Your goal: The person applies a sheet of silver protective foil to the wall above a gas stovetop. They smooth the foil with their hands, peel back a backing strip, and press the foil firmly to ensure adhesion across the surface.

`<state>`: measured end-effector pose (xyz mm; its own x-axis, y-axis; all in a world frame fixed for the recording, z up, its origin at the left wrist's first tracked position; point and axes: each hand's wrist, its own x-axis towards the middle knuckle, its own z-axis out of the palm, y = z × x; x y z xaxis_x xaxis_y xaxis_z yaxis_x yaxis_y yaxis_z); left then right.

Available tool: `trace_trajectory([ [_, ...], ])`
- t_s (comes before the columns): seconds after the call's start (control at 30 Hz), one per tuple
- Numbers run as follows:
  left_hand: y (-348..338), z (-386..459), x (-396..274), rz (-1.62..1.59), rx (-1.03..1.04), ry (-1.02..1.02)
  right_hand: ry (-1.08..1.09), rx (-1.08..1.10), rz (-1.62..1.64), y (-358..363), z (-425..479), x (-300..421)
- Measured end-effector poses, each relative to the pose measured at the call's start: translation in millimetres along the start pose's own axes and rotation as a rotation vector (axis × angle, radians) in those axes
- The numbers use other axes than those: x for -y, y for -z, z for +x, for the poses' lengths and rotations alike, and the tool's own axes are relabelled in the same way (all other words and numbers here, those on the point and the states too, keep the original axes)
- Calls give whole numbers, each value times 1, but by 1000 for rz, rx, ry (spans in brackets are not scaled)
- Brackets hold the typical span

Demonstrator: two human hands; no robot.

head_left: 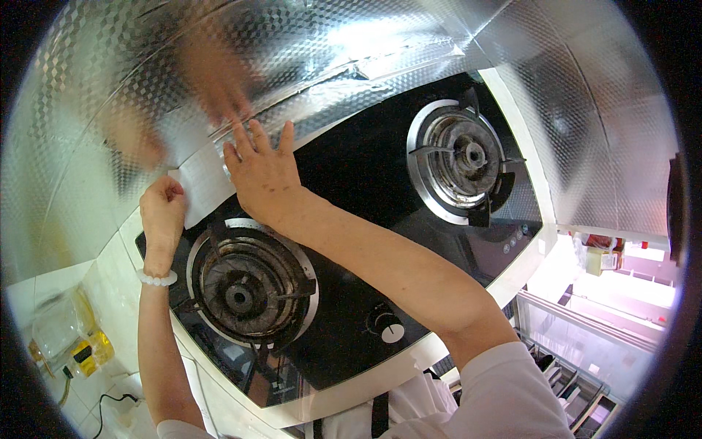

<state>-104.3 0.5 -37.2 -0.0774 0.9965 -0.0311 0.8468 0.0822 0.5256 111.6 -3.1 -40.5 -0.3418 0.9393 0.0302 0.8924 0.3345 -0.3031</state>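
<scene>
A black glass gas cooktop (351,230) lies before me, with a burner (241,296) at the lower left and another burner (471,156) at the upper right. Patterned silver foil sheeting (340,90) covers the wall behind it. My left hand (164,203), with a white bead bracelet at the wrist, has curled fingers at the left edge of a pale strip (203,181) along the cooktop's back left. Whether the fingers pinch it is hard to see. My right hand (266,170) lies spread, palm down, over the strip's right end, fingertips against the foil's lower edge.
A control knob (391,331) sits at the cooktop's front. Foil also lines the wall at right (592,137). Bottles with yellow contents (93,351) and a black cable (112,396) are at lower left. A rack with utensils (570,384) stands at lower right.
</scene>
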Motion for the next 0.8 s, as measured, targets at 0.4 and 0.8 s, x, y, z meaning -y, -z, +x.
trace_trajectory([
  [0.4, -3, 7, -79, -198, 287, -622, 14, 23, -2, -3, 1, -1],
  [0.8, -10, 14, -63, -96, 403, -535, -16, 26, 39, -5, 2, -1],
])
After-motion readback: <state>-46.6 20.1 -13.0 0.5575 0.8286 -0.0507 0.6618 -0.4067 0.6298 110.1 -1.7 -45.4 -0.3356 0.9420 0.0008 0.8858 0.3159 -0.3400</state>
